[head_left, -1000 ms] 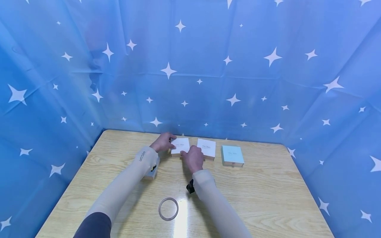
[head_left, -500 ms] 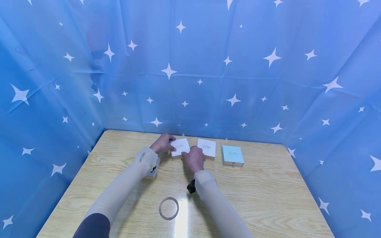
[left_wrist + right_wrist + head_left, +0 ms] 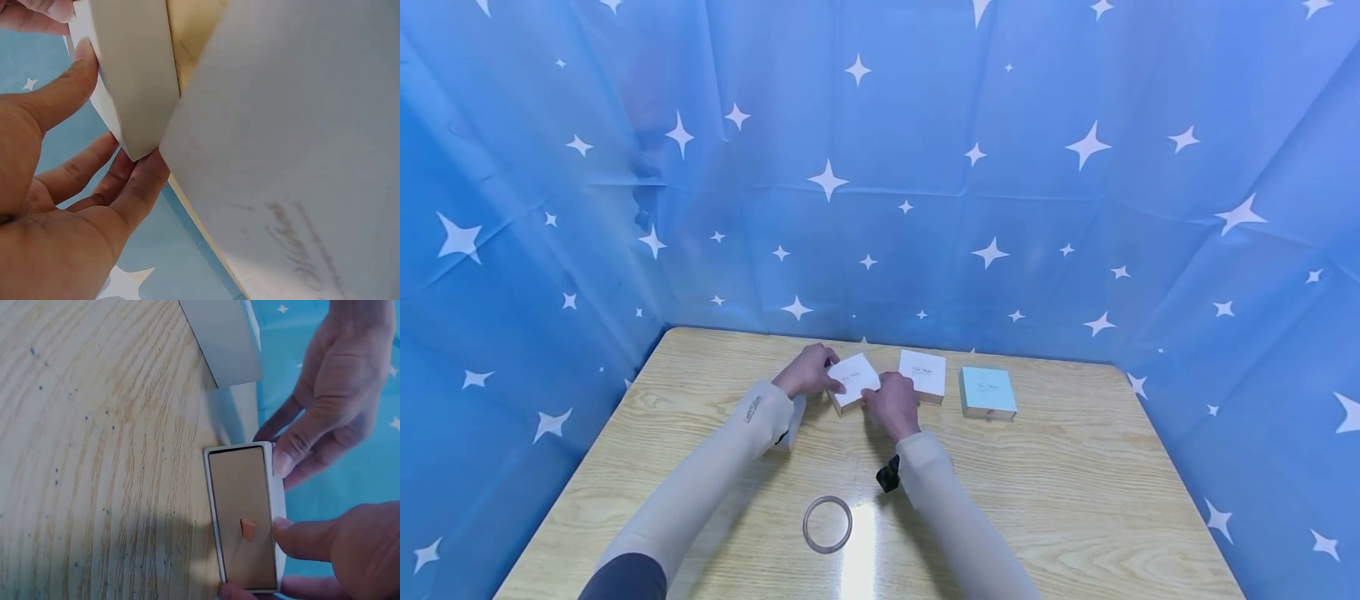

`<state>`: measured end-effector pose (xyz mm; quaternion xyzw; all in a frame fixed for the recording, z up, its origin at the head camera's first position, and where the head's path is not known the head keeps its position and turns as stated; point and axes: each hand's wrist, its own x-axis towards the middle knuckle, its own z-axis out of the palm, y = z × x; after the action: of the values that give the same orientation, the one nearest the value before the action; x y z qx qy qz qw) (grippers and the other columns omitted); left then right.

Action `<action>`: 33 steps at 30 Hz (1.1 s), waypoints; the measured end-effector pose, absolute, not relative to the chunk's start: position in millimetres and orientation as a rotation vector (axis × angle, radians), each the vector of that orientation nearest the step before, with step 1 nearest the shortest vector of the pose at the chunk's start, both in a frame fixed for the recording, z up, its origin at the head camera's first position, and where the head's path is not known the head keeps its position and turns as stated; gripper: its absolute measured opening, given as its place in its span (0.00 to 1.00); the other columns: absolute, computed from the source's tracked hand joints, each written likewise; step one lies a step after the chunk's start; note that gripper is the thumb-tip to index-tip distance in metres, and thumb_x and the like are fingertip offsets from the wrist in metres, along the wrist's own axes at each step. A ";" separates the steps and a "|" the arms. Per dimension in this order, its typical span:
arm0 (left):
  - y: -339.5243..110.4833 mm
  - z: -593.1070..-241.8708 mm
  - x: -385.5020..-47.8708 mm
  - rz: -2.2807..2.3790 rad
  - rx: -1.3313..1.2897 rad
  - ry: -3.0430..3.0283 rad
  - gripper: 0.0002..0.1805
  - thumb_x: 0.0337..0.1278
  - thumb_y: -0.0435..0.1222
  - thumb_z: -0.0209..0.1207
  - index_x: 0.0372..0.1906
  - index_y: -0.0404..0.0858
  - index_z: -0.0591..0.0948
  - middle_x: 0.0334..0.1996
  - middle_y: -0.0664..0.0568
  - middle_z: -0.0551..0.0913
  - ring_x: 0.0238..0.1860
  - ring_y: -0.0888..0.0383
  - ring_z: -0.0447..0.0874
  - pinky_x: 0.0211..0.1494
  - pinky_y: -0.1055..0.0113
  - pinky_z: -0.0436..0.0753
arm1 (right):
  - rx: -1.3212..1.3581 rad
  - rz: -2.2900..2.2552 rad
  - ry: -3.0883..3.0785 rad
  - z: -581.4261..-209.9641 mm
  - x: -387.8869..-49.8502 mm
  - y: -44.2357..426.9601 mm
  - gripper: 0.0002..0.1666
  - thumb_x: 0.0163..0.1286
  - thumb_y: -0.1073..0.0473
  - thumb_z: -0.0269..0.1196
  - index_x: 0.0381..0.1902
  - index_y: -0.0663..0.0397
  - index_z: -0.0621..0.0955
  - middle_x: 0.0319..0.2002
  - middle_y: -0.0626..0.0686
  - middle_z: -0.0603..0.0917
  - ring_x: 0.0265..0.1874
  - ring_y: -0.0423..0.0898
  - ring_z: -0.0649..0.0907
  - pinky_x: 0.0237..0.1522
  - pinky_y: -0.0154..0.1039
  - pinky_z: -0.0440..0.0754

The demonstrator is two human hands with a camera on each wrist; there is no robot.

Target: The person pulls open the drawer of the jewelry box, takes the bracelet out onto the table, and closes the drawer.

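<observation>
A small white drawer box with faint lettering on its lid is between both hands near the back of the table, turned at an angle. My left hand grips its left end, thumb on the lid and fingers on the far side. At its near right corner, my right hand pinches it, with the thumb on the lid. From the right wrist view, the box's brown drawer front carries an orange pull tab. Whether the box touches the table is unclear.
Right of the held box lie another white box and a pale turquoise box. A further white box, partly hidden, stands by the left forearm. A roll of tape or ring lies nearer on the wooden table.
Both hands have turned the held white box anticlockwise and drawn its near edge slightly toward me. The other boxes and the ring stay in place.
</observation>
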<state>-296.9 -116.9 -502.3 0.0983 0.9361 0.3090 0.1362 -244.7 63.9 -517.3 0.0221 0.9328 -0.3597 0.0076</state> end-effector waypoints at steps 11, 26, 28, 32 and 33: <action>-114.7 -500.2 -281.4 0.800 0.323 2.734 0.34 0.46 0.40 0.79 0.59 0.30 0.81 0.57 0.39 0.83 0.58 0.44 0.81 0.66 0.53 0.79 | 0.013 -1.078 2.900 -513.4 -241.0 66.4 0.13 0.66 0.62 0.68 0.23 0.58 0.79 0.15 0.47 0.66 0.16 0.44 0.67 0.21 0.35 0.64; -106.6 -499.7 -252.1 0.659 0.331 2.804 0.37 0.45 0.47 0.79 0.54 0.26 0.81 0.44 0.41 0.82 0.42 0.50 0.81 0.55 0.54 0.83 | -0.172 -1.189 2.764 -516.5 -238.7 84.0 0.25 0.70 0.63 0.66 0.64 0.60 0.81 0.42 0.58 0.88 0.28 0.44 0.81 0.36 0.39 0.80; -104.7 -499.6 -247.8 0.645 0.330 2.815 0.36 0.45 0.48 0.79 0.52 0.25 0.81 0.43 0.41 0.80 0.39 0.51 0.79 0.52 0.55 0.84 | -0.188 -1.188 2.758 -517.4 -238.2 85.7 0.26 0.70 0.63 0.66 0.66 0.60 0.80 0.43 0.58 0.87 0.28 0.44 0.81 0.37 0.39 0.81; -99.9 -500.9 -238.6 0.675 0.284 2.837 0.33 0.46 0.47 0.79 0.47 0.25 0.81 0.42 0.41 0.79 0.35 0.52 0.77 0.45 0.57 0.83 | -0.211 -1.164 2.747 -518.5 -238.2 88.5 0.27 0.72 0.63 0.64 0.67 0.58 0.79 0.43 0.57 0.87 0.28 0.44 0.79 0.35 0.38 0.79; -98.6 -501.5 -235.9 0.691 0.266 2.842 0.31 0.46 0.47 0.79 0.44 0.26 0.82 0.41 0.40 0.79 0.33 0.53 0.76 0.43 0.57 0.82 | -0.217 -1.155 2.745 -518.6 -238.3 88.8 0.27 0.72 0.63 0.64 0.68 0.57 0.79 0.43 0.57 0.87 0.28 0.44 0.79 0.35 0.38 0.78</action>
<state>-235.9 -98.6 -501.5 0.0900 0.9626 0.2340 0.1024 -238.3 88.8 -518.6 -0.0726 0.9165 -0.3856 0.0775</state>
